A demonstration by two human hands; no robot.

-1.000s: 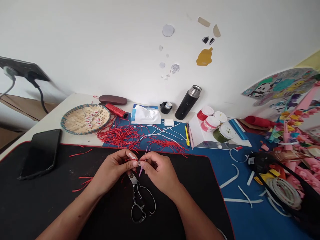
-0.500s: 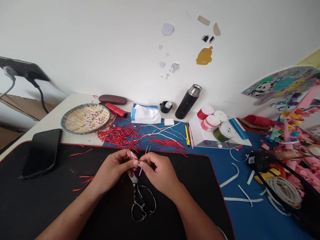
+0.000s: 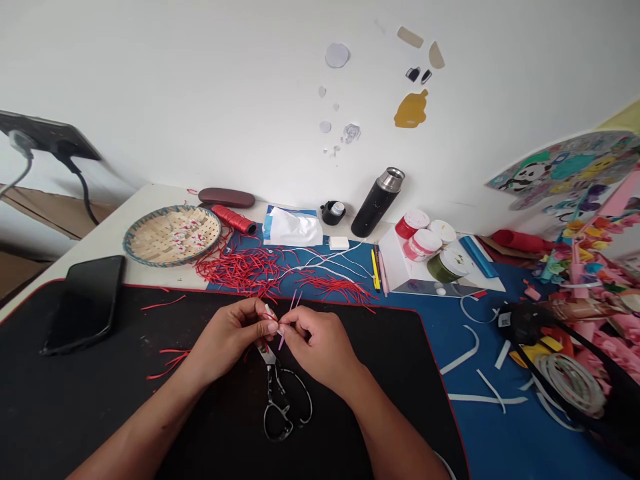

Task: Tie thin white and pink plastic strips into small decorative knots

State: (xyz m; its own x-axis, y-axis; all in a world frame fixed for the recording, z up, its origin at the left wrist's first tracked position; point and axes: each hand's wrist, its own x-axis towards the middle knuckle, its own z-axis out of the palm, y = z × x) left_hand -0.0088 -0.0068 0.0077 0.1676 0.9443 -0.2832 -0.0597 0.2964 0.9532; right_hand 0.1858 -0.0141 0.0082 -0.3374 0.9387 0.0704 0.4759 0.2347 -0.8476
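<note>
My left hand (image 3: 233, 337) is closed, its thumb and forefinger pinching a small white piece with red cord (image 3: 269, 311). Right beside it, fingertips almost touching, my right hand (image 3: 317, 340) pinches at the same small piece. Thin purple tweezers (image 3: 295, 299) stick out from under my right fingers, two prongs pointing away from me. Exactly what is between the fingertips is too small and covered to tell. Below the hands, scissors (image 3: 278, 407) with dark, worn handles lie on the black mat (image 3: 215, 427), blades partly hidden by my left hand.
Behind the hands lies a heap of red cord pieces (image 3: 240, 273) with white cords. A woven basket (image 3: 137, 250), red thread spool (image 3: 234, 219), black phone (image 3: 83, 303), black flask (image 3: 376, 205) and lidded jars (image 3: 423, 247) surround the mat. White strips (image 3: 485, 399) lie at right.
Both hands stay nearly in place, still pinching the small piece. The white end by my left fingers has tilted slightly. The whole view has shifted a little.
</note>
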